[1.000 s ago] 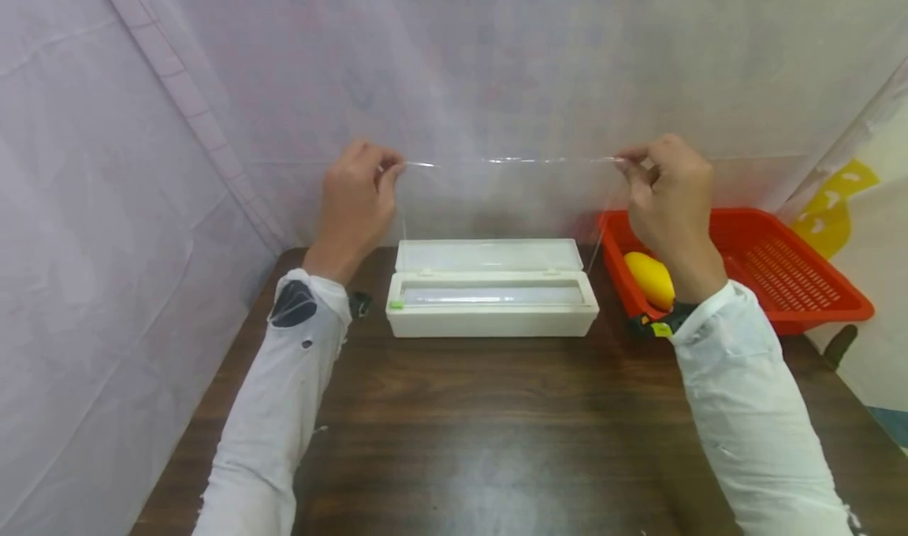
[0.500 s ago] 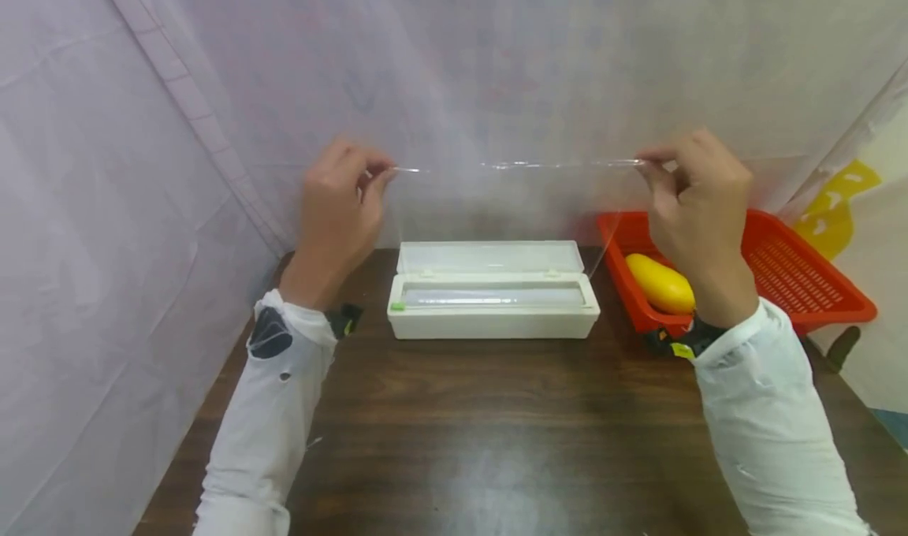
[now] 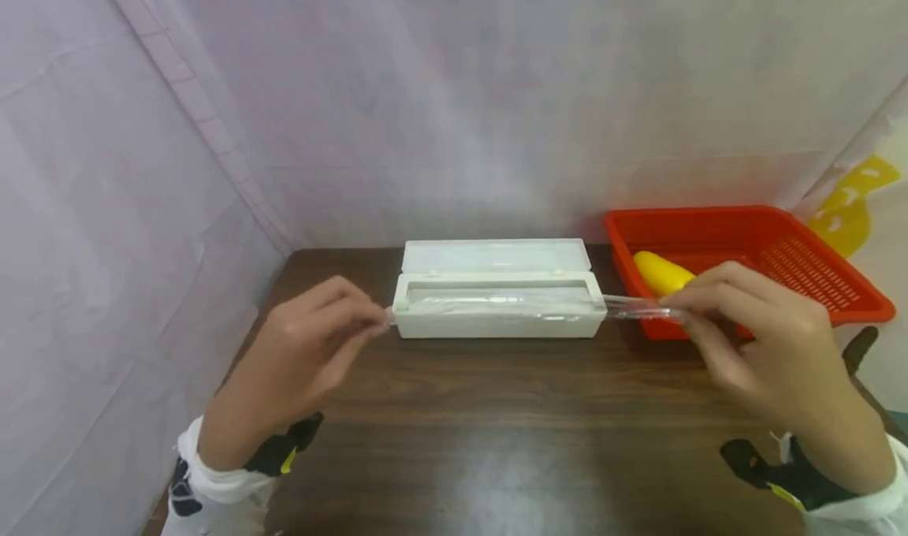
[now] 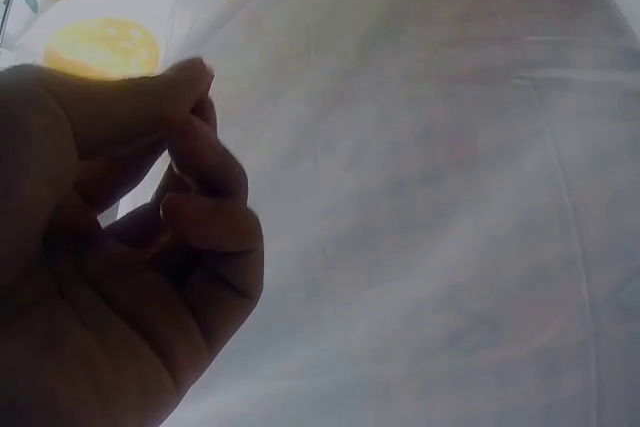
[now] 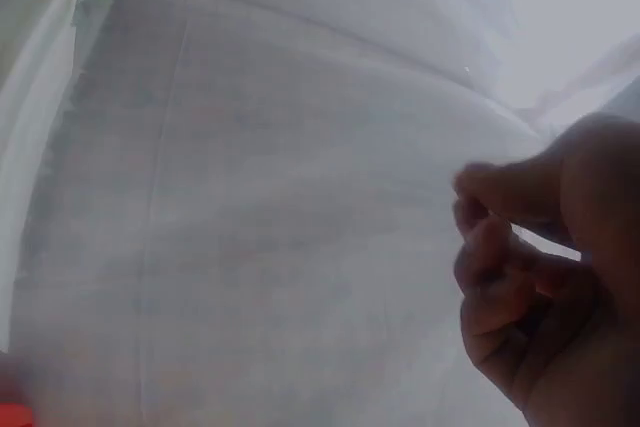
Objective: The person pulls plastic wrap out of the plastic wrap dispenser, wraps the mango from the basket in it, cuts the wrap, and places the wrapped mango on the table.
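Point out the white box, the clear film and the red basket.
White box (image 3: 500,329), head view: the front wall.
Clear film (image 3: 634,312), head view: the shiny stretch just right of the box.
Red basket (image 3: 709,240), head view: the inner back wall.

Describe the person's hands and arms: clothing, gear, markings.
Left hand and right hand: bare, no gloves. White sleeves, the left one showing a dark patch. Black wrist gear on both, each with a yellow marking.
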Action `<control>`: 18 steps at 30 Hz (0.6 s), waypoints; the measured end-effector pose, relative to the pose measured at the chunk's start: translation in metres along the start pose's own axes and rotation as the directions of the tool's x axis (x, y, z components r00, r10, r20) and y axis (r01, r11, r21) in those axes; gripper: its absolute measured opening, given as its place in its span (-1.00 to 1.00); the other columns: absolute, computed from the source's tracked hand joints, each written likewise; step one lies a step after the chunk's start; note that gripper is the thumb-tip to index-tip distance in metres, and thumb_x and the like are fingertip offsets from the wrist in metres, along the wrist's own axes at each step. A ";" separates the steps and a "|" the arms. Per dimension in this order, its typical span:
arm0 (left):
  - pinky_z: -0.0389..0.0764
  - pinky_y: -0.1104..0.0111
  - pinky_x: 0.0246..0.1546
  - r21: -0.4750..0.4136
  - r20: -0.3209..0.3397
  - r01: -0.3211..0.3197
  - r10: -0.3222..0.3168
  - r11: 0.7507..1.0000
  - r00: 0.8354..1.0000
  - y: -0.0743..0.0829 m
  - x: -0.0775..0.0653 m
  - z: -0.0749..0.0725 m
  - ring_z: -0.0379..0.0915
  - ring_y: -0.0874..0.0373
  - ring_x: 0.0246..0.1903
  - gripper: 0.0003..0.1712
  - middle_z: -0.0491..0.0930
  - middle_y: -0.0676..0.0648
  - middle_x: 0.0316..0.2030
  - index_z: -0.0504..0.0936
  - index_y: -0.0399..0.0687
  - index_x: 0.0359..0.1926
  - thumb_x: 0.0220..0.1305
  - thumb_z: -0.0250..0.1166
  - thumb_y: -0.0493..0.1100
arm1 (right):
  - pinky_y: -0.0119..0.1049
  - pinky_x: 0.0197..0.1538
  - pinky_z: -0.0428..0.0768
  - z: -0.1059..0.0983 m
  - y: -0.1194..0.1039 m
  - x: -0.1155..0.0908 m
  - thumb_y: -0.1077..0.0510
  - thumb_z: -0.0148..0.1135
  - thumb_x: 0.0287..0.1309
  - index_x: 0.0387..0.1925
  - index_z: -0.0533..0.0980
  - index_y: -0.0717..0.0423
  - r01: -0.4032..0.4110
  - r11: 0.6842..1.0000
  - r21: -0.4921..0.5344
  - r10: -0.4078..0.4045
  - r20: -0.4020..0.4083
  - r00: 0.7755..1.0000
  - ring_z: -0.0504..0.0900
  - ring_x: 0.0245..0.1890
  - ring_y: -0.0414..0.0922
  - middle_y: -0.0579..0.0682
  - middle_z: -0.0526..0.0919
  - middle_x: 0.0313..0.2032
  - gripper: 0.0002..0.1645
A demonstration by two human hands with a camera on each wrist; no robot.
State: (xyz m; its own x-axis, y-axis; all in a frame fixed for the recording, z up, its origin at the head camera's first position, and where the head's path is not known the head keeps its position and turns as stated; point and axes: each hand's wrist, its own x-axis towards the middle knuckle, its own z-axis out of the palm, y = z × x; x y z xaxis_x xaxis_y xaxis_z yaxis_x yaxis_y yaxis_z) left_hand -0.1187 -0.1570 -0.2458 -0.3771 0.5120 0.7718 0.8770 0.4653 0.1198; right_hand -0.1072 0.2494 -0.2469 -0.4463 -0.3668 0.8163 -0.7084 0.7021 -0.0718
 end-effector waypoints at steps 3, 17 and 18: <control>0.48 0.60 -0.58 -0.061 0.061 0.007 -0.004 0.998 0.998 0.009 -0.021 0.003 0.38 0.35 -0.53 -0.73 0.59 0.02 -0.43 0.70 -0.18 -0.36 0.42 0.19 -0.13 | -0.59 -0.50 0.43 -0.002 -0.010 -0.018 -0.22 0.06 0.35 -0.41 0.71 0.17 0.017 0.997 0.079 -0.022 0.059 0.998 0.41 -0.47 -0.34 -0.05 0.69 -0.46 -0.40; 0.64 0.58 -0.46 -0.163 0.560 0.369 -0.222 0.915 0.798 0.028 -0.098 0.036 0.45 0.45 -0.44 -0.88 0.63 0.16 -0.41 0.71 0.00 -0.33 0.12 0.43 -0.30 | -0.51 -0.51 0.59 0.027 -0.019 -0.112 0.37 0.49 -0.12 -0.32 0.55 -0.26 -0.325 0.897 0.299 0.093 0.591 0.801 0.49 -0.49 -0.40 -0.36 0.57 -0.41 -0.53; 0.66 0.55 -0.45 -0.148 0.580 0.392 -0.242 0.908 0.778 0.028 -0.102 0.039 0.46 0.44 -0.44 -0.89 0.64 0.15 -0.41 0.70 0.01 -0.36 0.13 0.43 -0.30 | -0.46 -0.49 0.61 0.031 -0.018 -0.118 0.34 0.49 -0.11 -0.33 0.56 -0.30 -0.354 0.892 0.281 0.111 0.624 0.774 0.50 -0.46 -0.40 -0.38 0.56 -0.39 -0.54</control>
State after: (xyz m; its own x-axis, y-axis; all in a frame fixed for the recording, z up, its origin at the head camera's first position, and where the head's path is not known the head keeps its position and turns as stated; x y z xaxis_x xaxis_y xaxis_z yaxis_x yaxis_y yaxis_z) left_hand -0.0670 -0.1678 -0.3449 -0.6781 0.7045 0.2094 0.6922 0.5164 0.5042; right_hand -0.0584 0.2612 -0.3593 -0.7650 -0.5865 0.2660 -0.6272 0.5849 -0.5143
